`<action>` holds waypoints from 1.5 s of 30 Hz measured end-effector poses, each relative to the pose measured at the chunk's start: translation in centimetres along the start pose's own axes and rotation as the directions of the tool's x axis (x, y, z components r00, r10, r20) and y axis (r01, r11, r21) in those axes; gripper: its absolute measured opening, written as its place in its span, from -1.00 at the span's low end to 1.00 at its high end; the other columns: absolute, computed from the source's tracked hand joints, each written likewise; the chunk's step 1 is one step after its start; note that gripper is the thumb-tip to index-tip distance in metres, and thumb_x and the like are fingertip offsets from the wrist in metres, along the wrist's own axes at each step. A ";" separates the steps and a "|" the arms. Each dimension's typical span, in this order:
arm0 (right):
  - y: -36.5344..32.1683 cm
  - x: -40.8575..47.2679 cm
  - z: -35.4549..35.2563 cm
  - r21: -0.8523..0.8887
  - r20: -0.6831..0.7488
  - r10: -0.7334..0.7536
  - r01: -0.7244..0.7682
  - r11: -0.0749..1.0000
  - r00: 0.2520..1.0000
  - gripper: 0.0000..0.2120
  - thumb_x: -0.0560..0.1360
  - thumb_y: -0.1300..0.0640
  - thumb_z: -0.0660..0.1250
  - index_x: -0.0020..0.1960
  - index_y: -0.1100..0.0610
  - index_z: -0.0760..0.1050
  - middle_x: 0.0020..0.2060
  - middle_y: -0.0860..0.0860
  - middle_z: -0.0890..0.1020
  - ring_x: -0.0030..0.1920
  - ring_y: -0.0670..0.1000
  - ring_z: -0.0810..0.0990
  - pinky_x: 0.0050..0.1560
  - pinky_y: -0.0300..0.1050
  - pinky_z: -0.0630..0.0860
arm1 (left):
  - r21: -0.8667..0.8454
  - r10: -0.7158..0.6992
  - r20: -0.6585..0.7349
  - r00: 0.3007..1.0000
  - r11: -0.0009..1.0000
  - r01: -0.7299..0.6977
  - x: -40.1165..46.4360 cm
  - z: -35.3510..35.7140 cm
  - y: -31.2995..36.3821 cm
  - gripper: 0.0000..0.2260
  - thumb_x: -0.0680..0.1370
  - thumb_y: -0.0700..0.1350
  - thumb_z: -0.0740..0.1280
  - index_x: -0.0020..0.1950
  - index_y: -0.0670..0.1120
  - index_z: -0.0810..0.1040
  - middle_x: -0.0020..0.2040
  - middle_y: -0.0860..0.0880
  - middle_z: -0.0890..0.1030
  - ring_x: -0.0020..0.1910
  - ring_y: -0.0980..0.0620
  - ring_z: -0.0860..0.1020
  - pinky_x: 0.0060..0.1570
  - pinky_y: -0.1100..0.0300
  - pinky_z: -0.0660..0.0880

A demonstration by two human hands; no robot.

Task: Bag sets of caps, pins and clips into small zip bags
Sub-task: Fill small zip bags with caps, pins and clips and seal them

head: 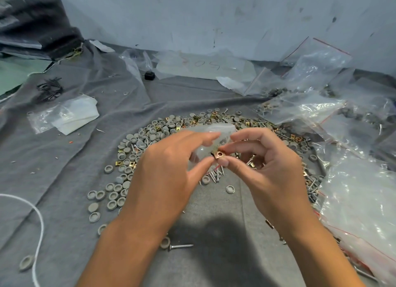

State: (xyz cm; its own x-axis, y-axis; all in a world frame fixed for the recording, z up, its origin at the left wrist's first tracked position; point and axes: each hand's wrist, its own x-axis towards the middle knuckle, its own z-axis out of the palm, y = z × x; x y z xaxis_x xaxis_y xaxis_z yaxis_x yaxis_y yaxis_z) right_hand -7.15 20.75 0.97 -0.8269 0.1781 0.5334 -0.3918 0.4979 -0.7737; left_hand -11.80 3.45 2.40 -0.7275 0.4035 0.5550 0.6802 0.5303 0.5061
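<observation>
Both hands mid-frame: left hand [171,158] pinching small bag [211,136] open, right hand [265,158] pinching brass clip [220,154] at its mouth, ready to feed in.

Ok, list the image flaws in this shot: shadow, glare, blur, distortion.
Head view: a dark shadow falls on the grey cloth between the forearms; glare whitens the plastic bags at right; the small zip bag looks motion-blurred; wide-angle distortion bends the far edge.
</observation>
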 end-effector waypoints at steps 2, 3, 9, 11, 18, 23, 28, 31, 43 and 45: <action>0.1 0.1 0.0 0.057 0.006 0.054 -0.054 0.997 0.999 -0.64 0.37 0.01 0.58 0.09 -0.07 0.53 -0.10 -0.20 0.73 -0.14 -0.08 0.70 -0.19 -0.40 0.50 | -0.019 0.047 0.010 0.999 0.999 -0.047 0.0 -0.2 -0.2 -0.71 0.45 0.02 0.50 0.16 0.07 0.68 -0.01 0.19 0.67 -0.22 0.21 0.58 -0.08 0.23 0.57; 0.1 0.1 0.0 0.100 0.018 0.083 -0.084 0.991 0.996 -0.64 0.36 -0.01 0.59 0.08 -0.08 0.52 -0.10 -0.17 0.74 -0.15 -0.06 0.70 -0.20 -0.38 0.50 | -0.029 0.055 0.008 0.998 0.998 -0.054 0.1 -0.3 -0.3 -0.75 0.45 0.04 0.49 0.12 0.08 0.69 -0.02 0.19 0.67 -0.20 0.21 0.58 -0.09 0.24 0.56; 0.1 0.4 0.0 0.358 0.134 0.203 -0.238 0.903 0.970 -0.55 0.27 -0.07 0.65 0.07 -0.10 0.54 -0.08 0.01 0.76 -0.12 0.14 0.72 -0.20 -0.23 0.59 | -0.045 0.031 0.028 0.999 0.999 -0.029 -0.1 -0.8 -0.8 -0.76 0.45 0.19 0.41 0.03 0.11 0.68 -0.06 0.22 0.65 -0.15 0.18 0.58 -0.10 0.21 0.51; 0.0 0.5 -0.1 0.397 0.152 0.202 -0.247 0.884 0.968 -0.58 0.27 0.00 0.65 0.05 -0.11 0.55 -0.08 0.04 0.76 -0.13 0.10 0.74 -0.22 -0.25 0.60 | -0.036 0.017 0.046 0.999 0.999 -0.016 -0.2 -0.9 -0.9 -0.76 0.45 0.20 0.41 0.05 0.15 0.66 -0.07 0.25 0.63 -0.14 0.19 0.56 -0.15 0.36 0.45; -0.1 0.4 -0.2 0.287 0.170 0.193 -0.235 0.929 0.967 -0.61 0.27 -0.01 0.63 -0.01 -0.11 0.51 -0.09 -0.03 0.76 -0.23 -0.05 0.64 -0.26 -0.33 0.49 | -0.046 -0.067 0.093 0.993 0.996 0.072 -0.4 -1.2 -1.5 -0.79 0.38 0.20 0.49 -0.08 0.19 0.59 -0.17 0.19 0.62 -0.13 0.20 0.56 -0.16 0.38 0.40; -0.4 -0.2 0.7 0.156 0.001 0.105 -0.104 0.982 0.994 -0.70 0.35 0.07 0.60 -0.02 -0.04 0.53 -0.10 -0.09 0.75 -0.16 -0.01 0.71 -0.22 -0.09 0.63 | -0.045 -0.161 0.024 0.987 0.986 0.162 -0.3 -1.0 -0.9 -0.80 0.39 0.25 0.46 -0.12 0.19 0.59 -0.28 0.22 0.56 -0.24 0.30 0.51 -0.24 0.46 0.33; -0.4 -0.8 1.7 0.004 -0.195 -0.067 0.069 0.998 0.978 -0.75 0.41 0.17 0.58 0.00 0.01 0.58 -0.10 -0.11 0.71 -0.08 -0.02 0.71 -0.09 -0.13 0.62 | -0.180 -0.292 -0.006 0.957 0.941 0.286 -0.3 -0.3 -0.2 -0.78 0.37 0.27 0.48 -0.18 0.17 0.59 -0.25 0.23 0.59 -0.35 0.29 0.48 -0.36 0.44 0.33; -0.4 -1.1 2.7 -0.222 -0.308 -0.268 0.205 0.953 0.913 -0.83 0.47 0.19 0.56 0.00 0.08 0.61 -0.06 -0.09 0.69 -0.06 -0.05 0.68 -0.05 -0.23 0.58 | -0.210 -0.346 -0.056 0.937 0.921 0.327 -0.2 0.2 0.4 -0.82 0.38 0.21 0.50 -0.18 0.17 0.59 -0.20 0.29 0.59 -0.27 0.28 0.51 -0.31 0.44 0.36; 0.1 0.1 3.9 -0.321 -0.374 -0.317 0.198 0.926 0.871 -0.90 0.53 0.21 0.47 0.02 0.18 0.59 -0.08 -0.10 0.60 -0.14 -0.06 0.54 -0.02 -0.35 0.42 | 0.053 -0.330 -0.080 0.941 0.941 0.334 0.1 0.3 0.7 -0.80 0.47 0.01 0.51 0.05 0.09 0.59 -0.10 0.21 0.59 -0.16 0.25 0.52 -0.09 0.48 0.32; -0.1 0.3 3.7 -0.313 -0.370 -0.278 0.163 0.936 0.887 -0.90 0.56 0.19 0.44 0.05 0.16 0.58 -0.04 -0.14 0.57 -0.12 -0.08 0.52 -0.02 -0.33 0.41 | 0.057 -0.308 -0.064 0.949 0.948 0.312 0.2 0.1 0.9 -0.77 0.49 -0.04 0.50 0.12 0.09 0.59 -0.04 0.21 0.59 -0.16 0.26 0.53 -0.07 0.51 0.31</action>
State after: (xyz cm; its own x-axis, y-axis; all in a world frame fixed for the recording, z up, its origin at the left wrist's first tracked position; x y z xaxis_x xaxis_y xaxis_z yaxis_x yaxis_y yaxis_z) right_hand -8.84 17.61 -0.12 -0.4751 0.3334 0.8143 -0.3750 0.7605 -0.5302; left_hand -11.34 4.10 2.84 -0.8944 0.1716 0.4130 0.4130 0.6712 0.6156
